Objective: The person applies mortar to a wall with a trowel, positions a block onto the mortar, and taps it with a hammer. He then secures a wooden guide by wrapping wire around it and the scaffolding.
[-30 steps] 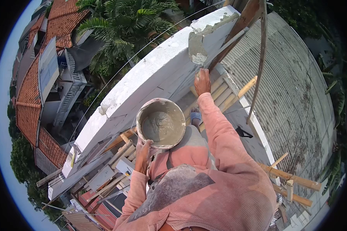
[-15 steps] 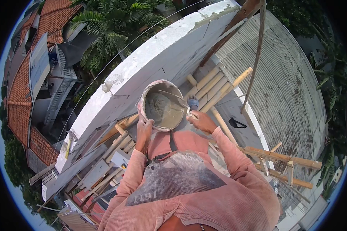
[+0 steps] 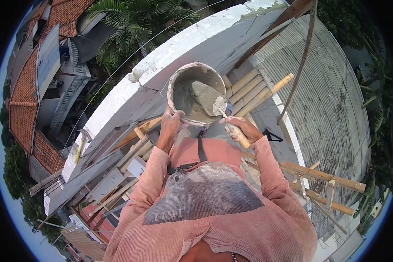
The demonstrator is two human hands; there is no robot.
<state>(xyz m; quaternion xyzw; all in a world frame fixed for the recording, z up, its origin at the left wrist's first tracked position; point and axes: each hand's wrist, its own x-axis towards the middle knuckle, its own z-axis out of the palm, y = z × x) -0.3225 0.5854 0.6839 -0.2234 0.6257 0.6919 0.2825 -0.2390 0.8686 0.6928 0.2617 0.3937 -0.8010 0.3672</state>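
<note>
A mortar-crusted bucket (image 3: 172, 107) is tilted so that its mouth faces me, with wet grey mortar (image 3: 185, 105) inside. My left hand (image 3: 169, 125) grips its lower left rim. My right hand (image 3: 249, 128) is closed around the wooden handle of a trowel (image 3: 238, 134). The trowel's blade reaches into the bucket's mouth under a heap of mortar (image 3: 206, 98), which hides most of the metal. Dried mortar cakes the blade near the neck.
A white block wall (image 3: 161, 54) curves along the left, with a yellow-handled hammer (image 3: 80, 148) on its top. Bamboo poles (image 3: 266, 96) and timber scaffolding (image 3: 323, 177) surround me. A corrugated roof (image 3: 327, 96) lies to the right, and a slanting pole (image 3: 299, 70) rises beside it.
The trowel's blade has come up into sight with a heap of mortar on it. The bucket and both hands have shifted right in view, the bucket also slightly upward.
</note>
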